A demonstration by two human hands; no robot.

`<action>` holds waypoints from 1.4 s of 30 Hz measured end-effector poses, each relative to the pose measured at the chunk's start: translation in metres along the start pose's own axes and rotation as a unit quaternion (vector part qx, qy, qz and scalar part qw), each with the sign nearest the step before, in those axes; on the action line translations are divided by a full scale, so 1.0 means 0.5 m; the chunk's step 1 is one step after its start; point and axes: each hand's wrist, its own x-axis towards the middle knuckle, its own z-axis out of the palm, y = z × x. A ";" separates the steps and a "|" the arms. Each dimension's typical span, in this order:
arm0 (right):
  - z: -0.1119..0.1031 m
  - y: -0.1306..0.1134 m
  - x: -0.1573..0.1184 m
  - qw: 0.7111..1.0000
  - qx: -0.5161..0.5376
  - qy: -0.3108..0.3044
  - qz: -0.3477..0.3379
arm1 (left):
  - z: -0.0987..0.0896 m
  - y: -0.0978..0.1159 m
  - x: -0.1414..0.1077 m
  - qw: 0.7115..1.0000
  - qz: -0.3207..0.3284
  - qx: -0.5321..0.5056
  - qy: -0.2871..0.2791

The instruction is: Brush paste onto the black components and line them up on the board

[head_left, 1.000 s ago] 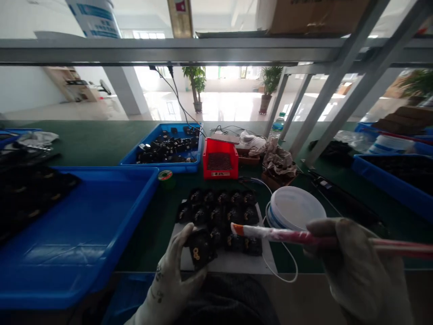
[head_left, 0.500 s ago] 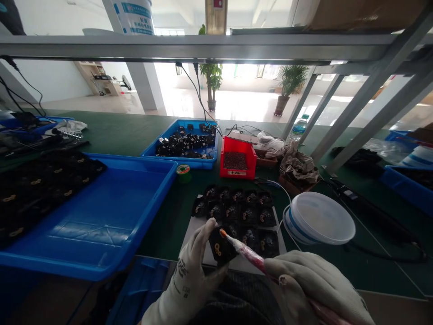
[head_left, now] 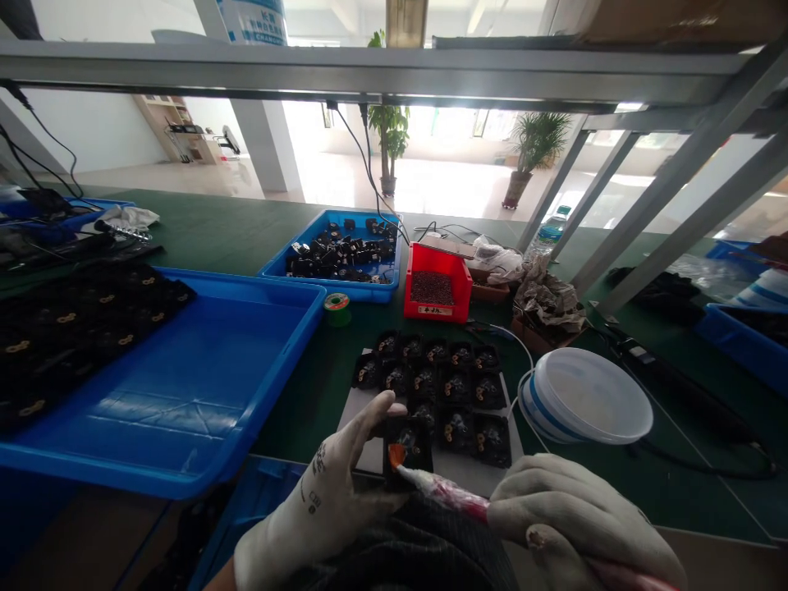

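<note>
My left hand (head_left: 326, 492), in a pale work glove, grips a black square housing (head_left: 417, 443) by its edges near the front of the bench. Gloved too, my right hand (head_left: 579, 513) is closed round a brush (head_left: 452, 494) with a red handle wrapped in whitish film. The brush's orange bristles touch the housing's face or lie just over it, covering the gold contacts there. Behind the held piece, several similar black housings (head_left: 455, 384) stand in rows on a white sheet (head_left: 352, 410), each with small gold contacts.
A large blue tray (head_left: 246, 369) with black parts lies left. Further back are a smaller blue tray (head_left: 271, 269), a solder reel (head_left: 337, 310) and a red bin (head_left: 436, 310) of small pieces. A white tub (head_left: 591, 398) stands right; a metal shelf frame (head_left: 369, 78) crosses above.
The brush tip has moved down and slightly left across the held housing, onto its gold contacts. My left hand has tilted the housing and shifted a little. The camera view has moved slightly.
</note>
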 end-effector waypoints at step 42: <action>0.027 -0.005 0.057 0.956 0.075 0.135 0.250 | -0.019 -0.027 -0.023 0.993 -0.103 0.003 -0.052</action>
